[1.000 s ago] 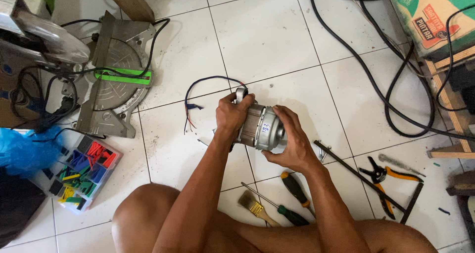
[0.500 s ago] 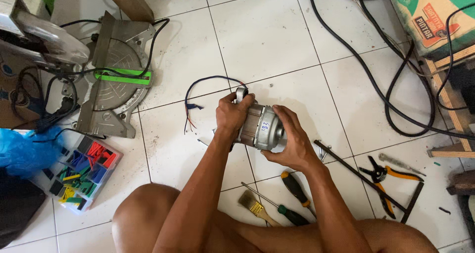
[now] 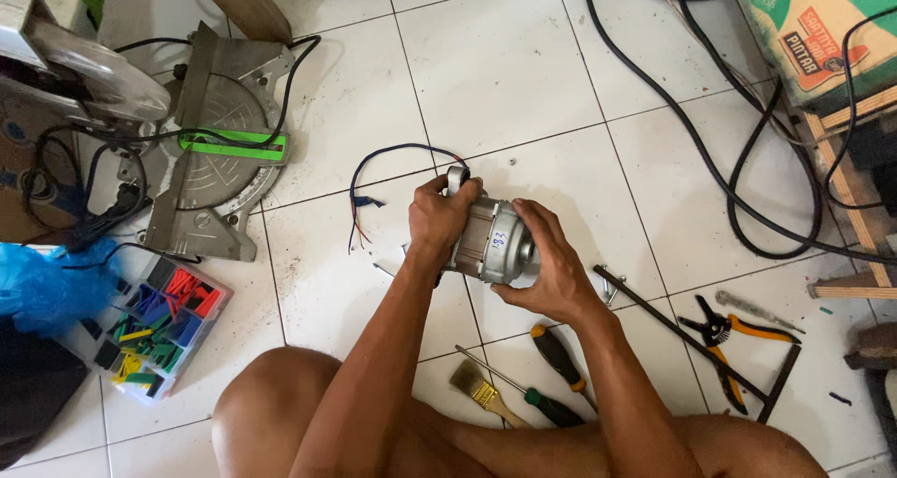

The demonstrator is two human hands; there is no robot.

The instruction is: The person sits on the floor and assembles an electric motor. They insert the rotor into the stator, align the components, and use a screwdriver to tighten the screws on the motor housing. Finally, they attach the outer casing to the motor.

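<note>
at frame centre, the left hand (image 3: 439, 218) and right hand (image 3: 551, 272) curl their fingers around a small electric motor (image 3: 492, 244), steadying it on the tiled floor (image 3: 505, 76) with screwdrivers (image 3: 559, 358) close below.

A small silver-grey cylindrical metal electric motor (image 3: 491, 242) lies on its side on the white floor tiles, mid-scene, thin dark wires (image 3: 392, 156) trailing left.

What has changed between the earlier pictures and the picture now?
Almost nothing. The left hand and right hand keep their grip on the small grey motor, which stays at the same place on the tiled floor. The screwdrivers, brush and pliers lie as before.
</note>
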